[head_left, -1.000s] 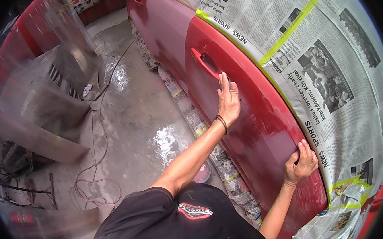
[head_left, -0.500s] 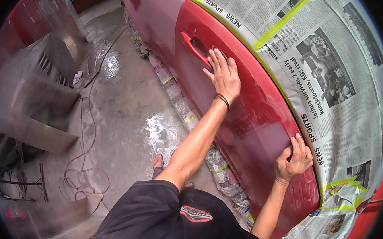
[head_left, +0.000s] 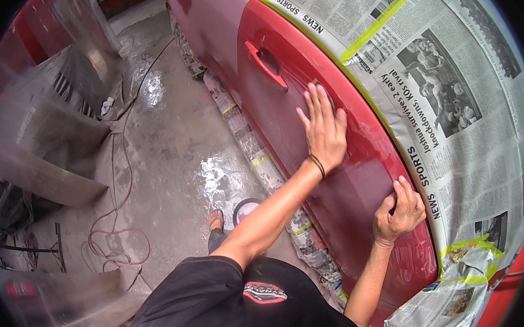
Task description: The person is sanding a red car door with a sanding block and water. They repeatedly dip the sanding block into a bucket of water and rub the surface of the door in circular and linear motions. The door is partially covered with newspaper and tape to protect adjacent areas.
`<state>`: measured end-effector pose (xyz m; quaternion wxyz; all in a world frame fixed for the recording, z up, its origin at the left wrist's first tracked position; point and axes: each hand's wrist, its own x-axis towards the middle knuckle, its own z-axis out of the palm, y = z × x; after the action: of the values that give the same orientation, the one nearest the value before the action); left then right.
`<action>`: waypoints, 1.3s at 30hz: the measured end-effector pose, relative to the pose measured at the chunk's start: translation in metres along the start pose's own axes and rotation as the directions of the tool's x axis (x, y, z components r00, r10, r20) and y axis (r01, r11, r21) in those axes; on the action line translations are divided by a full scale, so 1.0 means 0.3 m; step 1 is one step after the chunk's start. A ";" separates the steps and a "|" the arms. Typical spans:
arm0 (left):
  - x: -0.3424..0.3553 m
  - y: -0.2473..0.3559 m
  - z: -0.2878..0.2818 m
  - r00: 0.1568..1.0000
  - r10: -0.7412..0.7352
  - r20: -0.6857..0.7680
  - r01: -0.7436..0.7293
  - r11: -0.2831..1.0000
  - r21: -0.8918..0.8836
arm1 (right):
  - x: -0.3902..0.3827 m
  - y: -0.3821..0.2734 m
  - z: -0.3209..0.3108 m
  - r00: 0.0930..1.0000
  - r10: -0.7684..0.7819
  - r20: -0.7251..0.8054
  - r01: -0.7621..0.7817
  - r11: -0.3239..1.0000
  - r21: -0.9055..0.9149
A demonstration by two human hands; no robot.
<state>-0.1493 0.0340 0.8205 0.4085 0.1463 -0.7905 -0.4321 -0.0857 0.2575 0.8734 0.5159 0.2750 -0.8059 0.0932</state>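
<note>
My left hand [head_left: 327, 136], with dark bands on its wrist, presses flat on the red door panel [head_left: 370, 183] just below the door handle [head_left: 266, 67]. Under its fingertips shows the edge of a dark piece of sandpaper [head_left: 331, 98], mostly covered by the fingers. Around it the paint has dull, pinkish patches and wet-looking streaks. Nearer to me, my right hand [head_left: 401, 213] rests against the panel close to its right edge. Its fingers are bent and close together, the thumb tucked in; whatever lies inside them, if anything, is hidden.
Newspaper [head_left: 451, 168] with yellow-green tape masks the area right of the door. Paper-wrapped trim [head_left: 255, 146] runs along its lower edge. A bucket [head_left: 245, 209] sits on the wet floor [head_left: 170, 151] by my foot. Looped hose [head_left: 118, 234] and sheet-covered car parts [head_left: 36, 143] are at left.
My left hand has slid down and right along the panel, away from the handle, which now shows fully. The bucket has come into sight beside my arm. My right hand stays nearly in place.
</note>
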 end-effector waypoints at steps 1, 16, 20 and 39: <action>-0.148 0.063 0.016 0.996 0.049 0.080 -0.047 0.999 -0.020 | 0.001 -0.001 0.000 1.000 0.004 0.001 -0.004 1.000 0.004; -0.088 -0.003 0.023 0.990 -0.122 0.071 0.123 0.992 0.001 | -0.012 0.004 0.002 0.999 0.022 0.038 -0.021 1.000 -0.010; -0.066 -0.029 0.017 0.990 -0.111 0.083 0.112 0.994 -0.013 | -0.007 0.007 0.000 1.000 0.008 0.012 -0.008 1.000 0.003; 0.160 -0.150 -0.093 0.990 -0.138 -0.027 0.137 0.989 -0.057 | -0.001 0.000 0.016 1.000 -0.026 0.006 0.026 1.000 -0.008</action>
<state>-0.1633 -0.0361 0.8174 0.3939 0.1960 -0.7599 -0.4784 -0.0894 0.2554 0.8709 0.5160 0.2834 -0.8041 0.0824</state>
